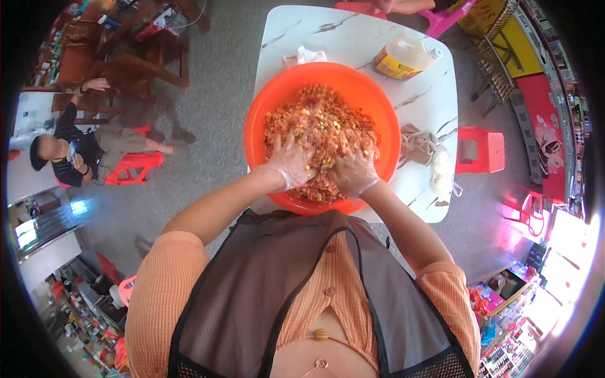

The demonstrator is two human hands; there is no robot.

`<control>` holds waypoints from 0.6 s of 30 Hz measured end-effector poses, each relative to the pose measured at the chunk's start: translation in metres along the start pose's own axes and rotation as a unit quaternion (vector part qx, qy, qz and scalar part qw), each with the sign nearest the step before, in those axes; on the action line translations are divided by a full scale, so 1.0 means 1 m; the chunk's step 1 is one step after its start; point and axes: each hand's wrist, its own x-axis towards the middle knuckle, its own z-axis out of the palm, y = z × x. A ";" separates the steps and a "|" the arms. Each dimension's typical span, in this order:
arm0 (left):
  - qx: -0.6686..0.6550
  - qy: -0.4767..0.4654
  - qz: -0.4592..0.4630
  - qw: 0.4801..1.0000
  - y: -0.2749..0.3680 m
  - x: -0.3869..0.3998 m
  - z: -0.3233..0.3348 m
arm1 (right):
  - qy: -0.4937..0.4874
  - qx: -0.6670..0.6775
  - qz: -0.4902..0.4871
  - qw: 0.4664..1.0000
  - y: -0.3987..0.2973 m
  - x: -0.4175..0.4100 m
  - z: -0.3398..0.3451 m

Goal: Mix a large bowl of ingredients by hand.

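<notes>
A large orange plastic basin (257, 127) holds a heap of chopped reddish mixture (302, 101) with pale yellow pieces, perhaps minced chili and garlic. My left hand (293, 163), in a clear disposable glove, lies on the left of the heap with its fingers spread into it. On the right side, my right hand (354, 172), gloved alike, presses into the mixture. Its fingertips are partly buried, so whether they close around anything is hidden. The basin rests at the near side of a white marble-patterned table (293, 30).
Behind the basin are a tissue pack (305, 57) and a plastic jug (404, 56) with a yellow label. A beige cloth (418, 139) and a white plastic bag (441, 172) lie right. A red stool (482, 150) stands beyond. A person (71, 151) sits at left.
</notes>
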 end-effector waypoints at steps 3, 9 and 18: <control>-0.106 -0.025 0.039 0.993 -0.017 -0.007 -0.010 | -0.233 0.117 0.013 0.965 0.006 0.007 -0.063; -0.250 0.206 0.015 0.946 -0.068 0.007 0.023 | -0.098 0.333 0.058 0.936 0.072 0.068 -0.056; -0.416 0.159 -0.133 0.885 -0.075 0.036 0.026 | -0.177 0.232 0.105 0.951 0.058 0.211 -0.001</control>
